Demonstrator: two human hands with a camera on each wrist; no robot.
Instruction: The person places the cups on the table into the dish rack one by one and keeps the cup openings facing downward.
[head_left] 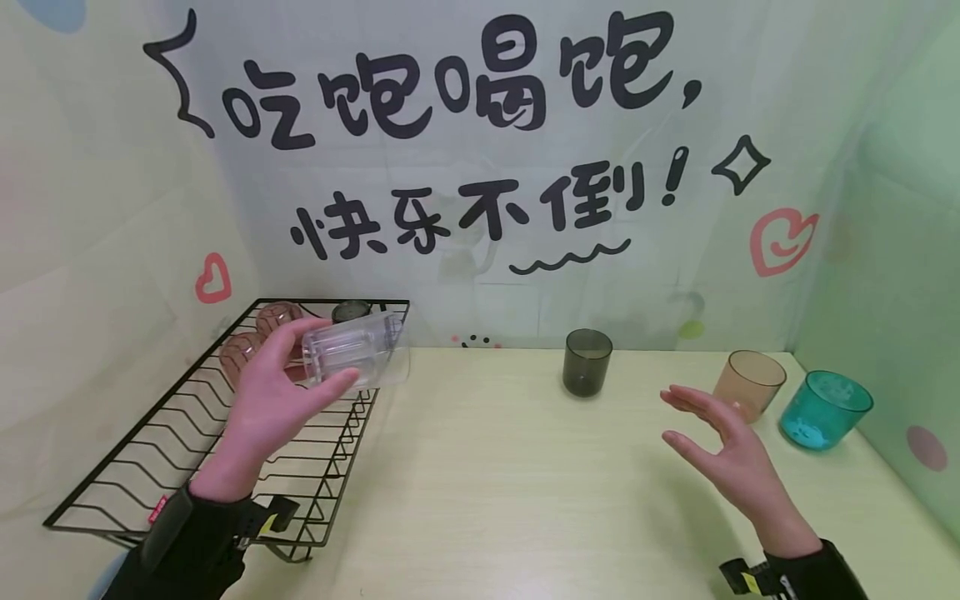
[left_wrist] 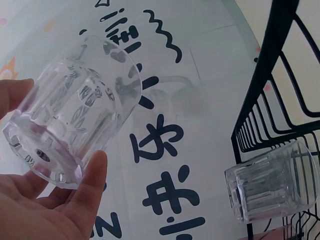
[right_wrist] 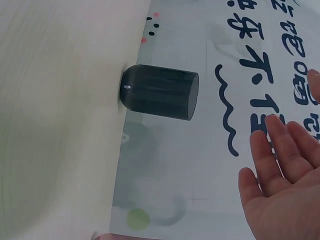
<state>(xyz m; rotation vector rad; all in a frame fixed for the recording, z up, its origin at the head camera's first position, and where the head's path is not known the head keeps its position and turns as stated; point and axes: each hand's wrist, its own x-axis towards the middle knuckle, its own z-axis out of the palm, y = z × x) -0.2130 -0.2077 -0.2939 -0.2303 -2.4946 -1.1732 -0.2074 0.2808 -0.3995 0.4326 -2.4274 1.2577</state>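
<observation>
Colourless cup, pinched in my left grip over the rack, was not yet set down; pink cups already sat there, three tumblers stood on the desk; my right grip was empty, thumb apart.

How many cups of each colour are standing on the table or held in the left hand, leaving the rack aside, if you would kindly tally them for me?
Clear cup, held in the left hand: 1
Dark grey cup, on the table: 1
Amber cup, on the table: 1
Teal cup, on the table: 1
Total: 4
</observation>
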